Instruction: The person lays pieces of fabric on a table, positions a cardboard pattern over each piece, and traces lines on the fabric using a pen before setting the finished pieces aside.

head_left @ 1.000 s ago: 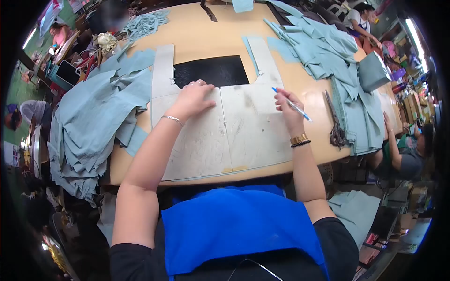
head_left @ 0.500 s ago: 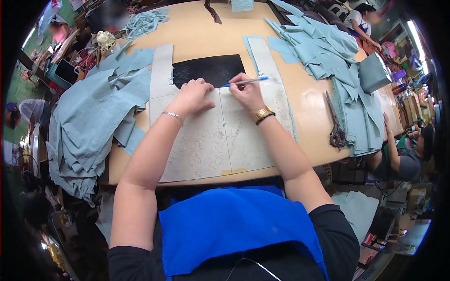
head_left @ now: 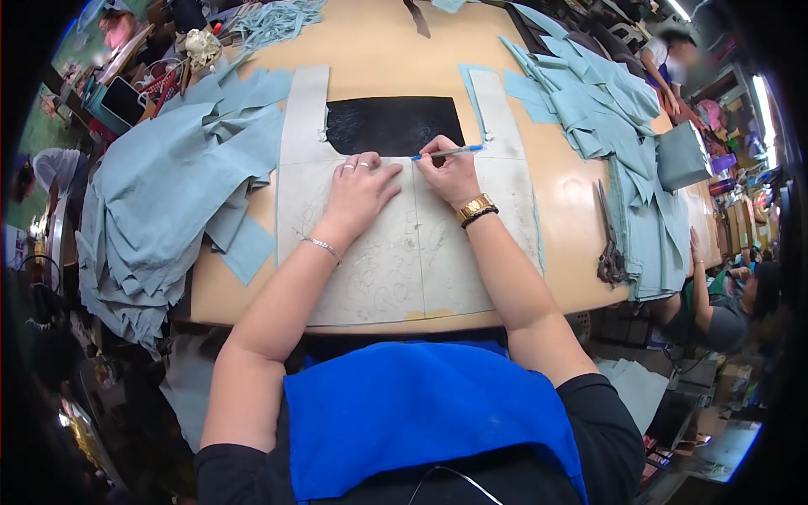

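Note:
A pale cardboard pattern (head_left: 379,290) with handwriting and a drawn centre line lies on the table, light blue-green fabric showing past its side edges. My left hand (head_left: 362,192) rests on it, palm down with fingers stretched out, just left of the centre line. A blue-capped pen (head_left: 457,151) is pinched in my right hand (head_left: 452,178). Its tip meets the pattern's cut-out edge by the centre line. Beyond that edge, a black sheet (head_left: 396,124) fills the space between the pattern's two upright strips.
Scissors (head_left: 609,244) lie to the right, beside stacked blue-green fabric (head_left: 644,194). More fabric pieces (head_left: 172,177) heap at the left and hang over the edge. Fabric strips (head_left: 278,23) sit at the far left. A co-worker's arm (head_left: 700,290) reaches the table at right.
The pen tip has shifted slightly left along the cut-out edge, to the centre line. My left fingers are spread wider on the pattern. The whole view has tilted slightly.

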A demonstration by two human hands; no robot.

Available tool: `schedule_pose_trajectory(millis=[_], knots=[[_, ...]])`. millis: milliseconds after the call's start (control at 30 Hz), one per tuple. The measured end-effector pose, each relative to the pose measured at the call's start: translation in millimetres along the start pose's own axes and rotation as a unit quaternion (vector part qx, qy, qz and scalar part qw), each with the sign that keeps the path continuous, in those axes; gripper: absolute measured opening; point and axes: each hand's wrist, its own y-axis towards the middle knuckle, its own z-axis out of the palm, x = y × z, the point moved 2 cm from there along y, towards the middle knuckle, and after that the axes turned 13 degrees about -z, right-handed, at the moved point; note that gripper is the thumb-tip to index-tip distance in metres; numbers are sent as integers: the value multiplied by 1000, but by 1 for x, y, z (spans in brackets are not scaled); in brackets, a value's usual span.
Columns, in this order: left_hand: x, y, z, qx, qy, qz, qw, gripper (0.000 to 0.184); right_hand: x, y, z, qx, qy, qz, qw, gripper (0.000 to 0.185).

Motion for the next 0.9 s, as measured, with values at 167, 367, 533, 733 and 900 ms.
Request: schedule_pose_trajectory(millis=[167, 367, 533, 733, 900], knots=[[2, -1, 1, -9, -9, 8, 1000, 32, 3, 1, 2, -5, -14, 3, 1000, 7], [2, 0, 1, -15, -17, 4, 1000, 31, 4, 2, 1, 5, 1, 0, 1000, 7], [2, -1, 1, -15, -13, 5, 1000, 31, -1, 1, 0, 3, 1, -4, 1000, 7], [3, 0, 2, -9, -13, 7, 1000, 32, 0, 1, 1, 8, -6, -19, 1000, 7], [2, -1, 1, -18, -12, 9, 1000, 32, 2, 1, 0, -1, -3, -15, 1000, 6]])
